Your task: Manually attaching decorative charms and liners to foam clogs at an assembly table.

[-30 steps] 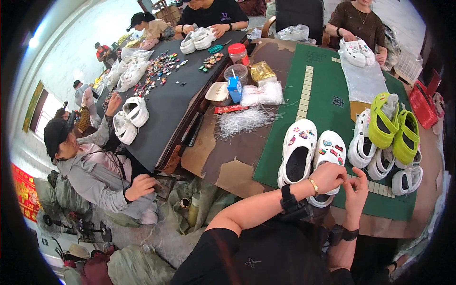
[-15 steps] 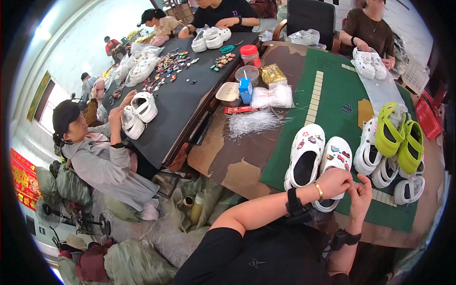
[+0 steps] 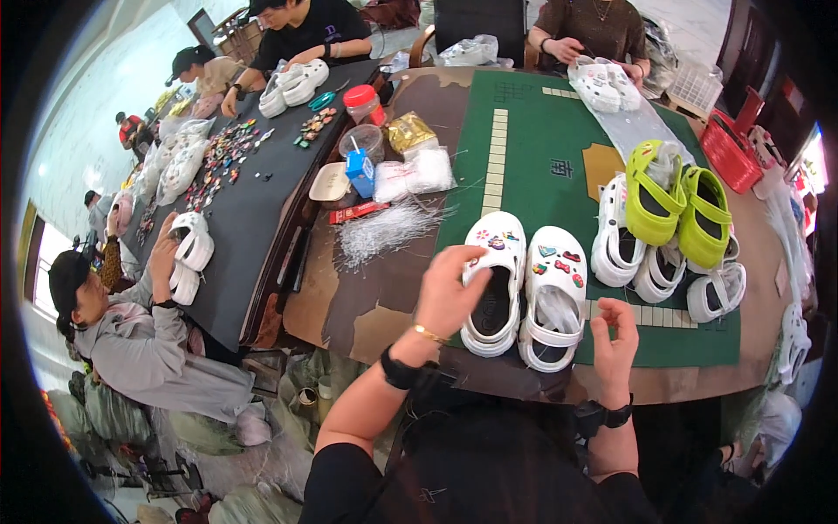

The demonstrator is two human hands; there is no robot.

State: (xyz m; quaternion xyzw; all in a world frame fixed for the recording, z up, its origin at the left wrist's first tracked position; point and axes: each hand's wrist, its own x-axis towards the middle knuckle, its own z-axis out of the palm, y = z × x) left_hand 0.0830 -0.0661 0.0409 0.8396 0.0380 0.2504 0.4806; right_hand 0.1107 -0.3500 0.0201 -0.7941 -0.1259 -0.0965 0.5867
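Observation:
Two white clogs stand side by side before me, toes pointing away. The left clog (image 3: pixel 496 336) has a few colourful charms on its toe. More charms sit on the right clog (image 3: pixel 559 240), and clear plastic is bunched in its opening. My left hand (image 3: pixel 443 293) is at the outer side of the left clog, thumb and fingers apart around its upper edge; whether it presses on the shoe I cannot tell. To the right of the other clog, my right hand (image 3: pixel 615 341) is raised off it, fingers loosely curled apart, with nothing visible in them.
Lime-green clogs (image 3: pixel 705 214) rest on several white clogs (image 3: pixel 615 236) at the right. Clear plastic ties (image 3: pixel 384 231), a blue carton (image 3: pixel 360 173) and a red-lidded jar (image 3: pixel 362 105) lie left. Co-workers handle white clogs at the dark table (image 3: pixel 262 196) and the far side.
My hands were together over the right clog; now they are apart, one either side of the pair. The right clog now sits level beside the left. The view has swung right.

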